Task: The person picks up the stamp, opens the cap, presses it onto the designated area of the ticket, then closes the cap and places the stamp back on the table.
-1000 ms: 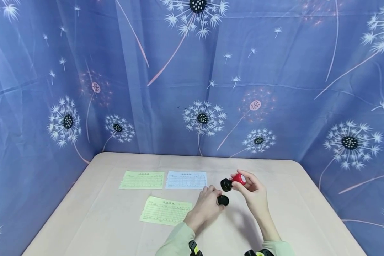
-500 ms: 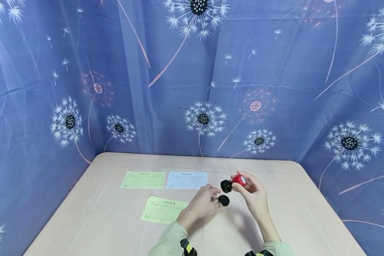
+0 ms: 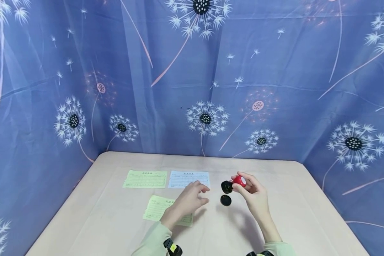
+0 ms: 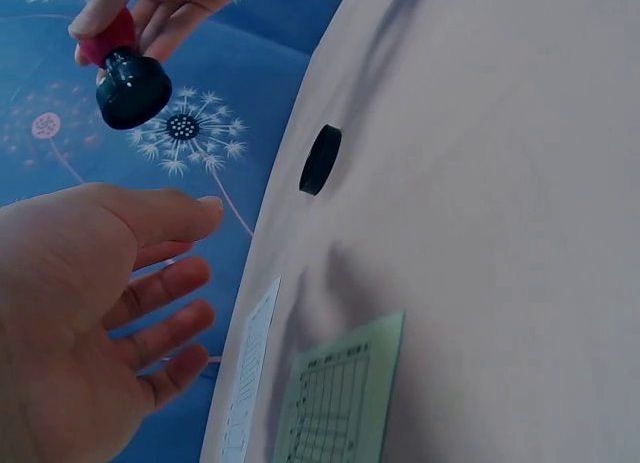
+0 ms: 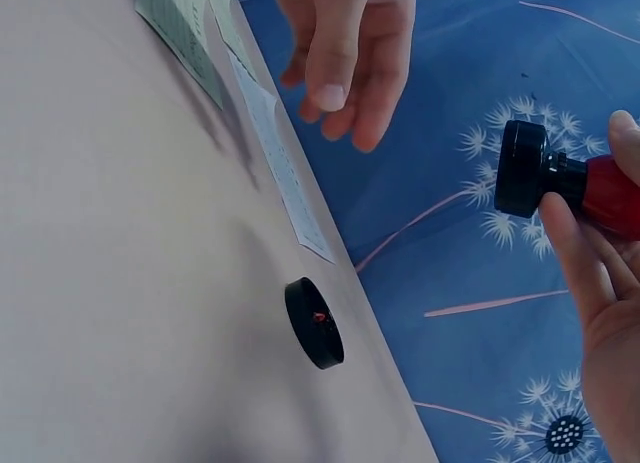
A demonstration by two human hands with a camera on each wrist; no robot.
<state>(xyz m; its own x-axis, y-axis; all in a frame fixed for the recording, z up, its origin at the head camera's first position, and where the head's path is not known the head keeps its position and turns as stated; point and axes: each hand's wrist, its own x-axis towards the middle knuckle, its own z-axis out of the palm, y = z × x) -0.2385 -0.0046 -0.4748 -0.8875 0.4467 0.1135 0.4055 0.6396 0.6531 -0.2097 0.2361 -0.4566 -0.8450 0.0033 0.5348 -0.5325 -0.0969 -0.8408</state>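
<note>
My right hand (image 3: 254, 193) holds a round stamp (image 3: 226, 187) by its red knob, thumb and fingers curled round it. Its black head points left and is raised above the table. Just below it in the head view, a round black stamp cap (image 3: 225, 200) lies on the table; the right wrist view shows the cap (image 5: 314, 323) hollow side up, with a small reddish spot inside. My left hand (image 3: 189, 200) hovers left of the cap, fingers loosely bent and holding nothing. Beneath that hand, a green printed slip (image 3: 153, 208) is partly hidden.
A second green slip (image 3: 145, 179) and a pale blue slip (image 3: 189, 179) lie side by side farther back on the cream table (image 3: 99, 213). Blue curtains (image 3: 166, 117) with dandelion prints hang behind the table and along both sides.
My left hand has let go of the black cap and moved left, over the front green slip. The cap stays on the table. My right hand holds the stamp in nearly the same place.
</note>
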